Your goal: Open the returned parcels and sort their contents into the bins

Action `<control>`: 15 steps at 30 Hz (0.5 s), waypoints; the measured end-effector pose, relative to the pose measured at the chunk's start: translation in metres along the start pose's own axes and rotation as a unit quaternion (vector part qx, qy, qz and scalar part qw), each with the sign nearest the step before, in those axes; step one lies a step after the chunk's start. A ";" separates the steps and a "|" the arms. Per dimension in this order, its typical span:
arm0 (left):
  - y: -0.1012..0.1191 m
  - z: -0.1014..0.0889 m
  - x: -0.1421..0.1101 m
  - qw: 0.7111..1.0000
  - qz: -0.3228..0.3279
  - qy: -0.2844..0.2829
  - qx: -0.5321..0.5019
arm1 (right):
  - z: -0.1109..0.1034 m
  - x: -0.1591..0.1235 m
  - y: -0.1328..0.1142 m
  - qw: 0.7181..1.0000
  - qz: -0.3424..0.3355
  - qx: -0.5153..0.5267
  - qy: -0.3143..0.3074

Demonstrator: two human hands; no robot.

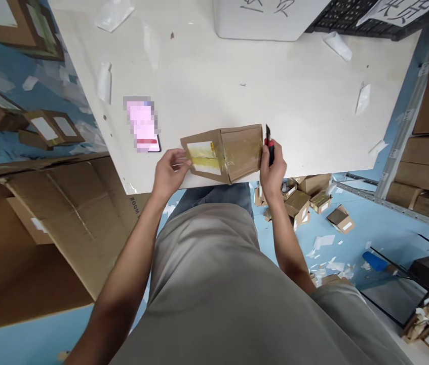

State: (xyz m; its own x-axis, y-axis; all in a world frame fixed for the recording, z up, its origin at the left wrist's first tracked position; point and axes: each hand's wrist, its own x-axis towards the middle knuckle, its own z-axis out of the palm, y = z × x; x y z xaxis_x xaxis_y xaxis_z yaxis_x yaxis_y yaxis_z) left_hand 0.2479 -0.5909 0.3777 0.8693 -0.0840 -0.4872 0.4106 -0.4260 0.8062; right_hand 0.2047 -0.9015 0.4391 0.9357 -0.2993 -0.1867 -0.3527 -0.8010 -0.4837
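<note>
In the head view, a small cardboard box point(240, 152) is at the near edge of the white tabletop point(260, 91), between the two hands. The box is brown and a little creased. Its left part carries a white label point(205, 157), and over this label there is yellowish tape; a shiny tape also lies on the brown side beside it. The writing on the label is too small to read. The left hand point(172, 172) has its grip closed on the left end of the box, with the fingers at the edge near the label. The right hand point(273, 165) has its grip closed around a red and black cutter point(269, 147), whose dark blade points away from the body; this hand is at the right end of the box. A phone point(144, 126), partly blurred, lies to the left of the box. At the far side stand a white bin point(260, 23) and a black crate point(351, 23).
</note>
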 end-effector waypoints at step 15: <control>0.105 -0.018 0.011 0.989 0.149 -0.007 0.021 | -0.005 -0.003 -0.036 0.998 0.000 -0.067 0.008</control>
State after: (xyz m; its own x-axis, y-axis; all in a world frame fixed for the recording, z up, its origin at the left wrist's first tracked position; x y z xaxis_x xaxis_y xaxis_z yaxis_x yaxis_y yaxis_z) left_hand 0.3051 -0.6203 0.4629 0.9460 -0.2239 -0.2346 0.1245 -0.4174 0.9002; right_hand 0.2151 -0.8744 0.4616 0.9363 -0.3060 -0.1724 -0.3492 -0.8634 -0.3642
